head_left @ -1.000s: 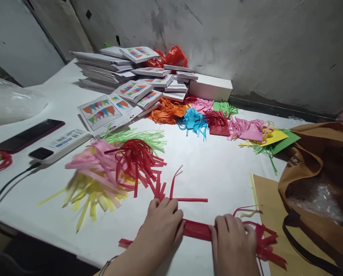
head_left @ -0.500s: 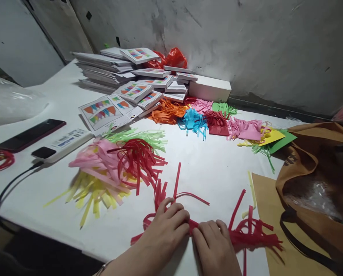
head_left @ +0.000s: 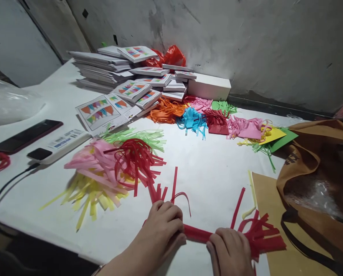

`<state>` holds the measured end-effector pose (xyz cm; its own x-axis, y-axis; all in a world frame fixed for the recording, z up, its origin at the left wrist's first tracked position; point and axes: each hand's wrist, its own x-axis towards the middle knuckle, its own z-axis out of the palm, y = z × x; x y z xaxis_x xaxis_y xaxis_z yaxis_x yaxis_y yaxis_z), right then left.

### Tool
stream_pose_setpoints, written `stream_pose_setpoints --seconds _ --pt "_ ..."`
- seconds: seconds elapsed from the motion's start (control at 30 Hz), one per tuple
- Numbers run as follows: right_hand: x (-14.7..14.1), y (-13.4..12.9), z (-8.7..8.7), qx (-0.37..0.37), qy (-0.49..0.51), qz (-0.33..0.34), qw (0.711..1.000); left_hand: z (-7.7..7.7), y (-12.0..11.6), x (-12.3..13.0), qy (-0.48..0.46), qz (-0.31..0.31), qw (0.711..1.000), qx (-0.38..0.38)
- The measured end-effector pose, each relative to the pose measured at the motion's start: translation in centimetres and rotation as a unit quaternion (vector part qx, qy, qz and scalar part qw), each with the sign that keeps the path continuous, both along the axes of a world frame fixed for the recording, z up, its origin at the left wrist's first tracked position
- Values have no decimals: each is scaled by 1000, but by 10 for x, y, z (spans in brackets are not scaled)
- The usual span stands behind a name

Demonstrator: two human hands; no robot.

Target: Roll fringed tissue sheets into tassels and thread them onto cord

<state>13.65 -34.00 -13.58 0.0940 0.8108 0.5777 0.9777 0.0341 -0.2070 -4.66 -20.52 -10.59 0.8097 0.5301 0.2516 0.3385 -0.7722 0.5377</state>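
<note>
A red fringed paper strip (head_left: 198,233) lies near the front edge of the white table (head_left: 214,172), its cut ends spread out on both sides. My left hand (head_left: 164,226) is closed on the strip's left part, with fingers bent over it. My right hand (head_left: 230,249) grips the right part, and a rolled or folded band shows between the hands. Left of them rests a pile of fringed paper: red (head_left: 137,157), pink (head_left: 98,159), yellow (head_left: 93,191) and light green (head_left: 148,138). My fingertips are partly hidden under the paper and knuckles.
Booklets (head_left: 96,111) and a white box (head_left: 208,86) stand at the back, before a row of coloured fringed bundles (head_left: 217,120). A phone (head_left: 27,136) and a cabled white device (head_left: 59,145) lie left. A brown bag (head_left: 304,153) sits right.
My hands have moved apart, my right hand to the right and my left hand slightly left. More of the red band shows between them. The view has shifted slightly.
</note>
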Motion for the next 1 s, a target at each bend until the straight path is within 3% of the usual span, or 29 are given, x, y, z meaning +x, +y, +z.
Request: stream_pose_setpoints --seconds 0.1,0.23,0.33,0.4,0.47,0.53,0.77,1.0 --pt "0 0 1 -34 -4 -59 998 6 -1 6 29 15 999 -3" --pt "0 6 8 -93 -59 -101 989 19 -5 18 149 54 987 22" --pt "-1 11 14 -82 -61 -113 988 23 -6 23 190 68 979 23" --pt "-4 13 17 -33 -41 -70 996 20 -6 23 170 67 983 17" --pt "-9 17 17 5 -20 16 1000 14 -5 20 135 55 989 13" --pt "-15 19 15 7 -6 84 996 9 -3 15 90 41 995 17" --pt "-22 26 13 -10 57 79 995 1 1 8 -22 -33 997 67" --pt "-14 17 13 -12 39 94 995 -6 -4 12 -37 -15 999 37"
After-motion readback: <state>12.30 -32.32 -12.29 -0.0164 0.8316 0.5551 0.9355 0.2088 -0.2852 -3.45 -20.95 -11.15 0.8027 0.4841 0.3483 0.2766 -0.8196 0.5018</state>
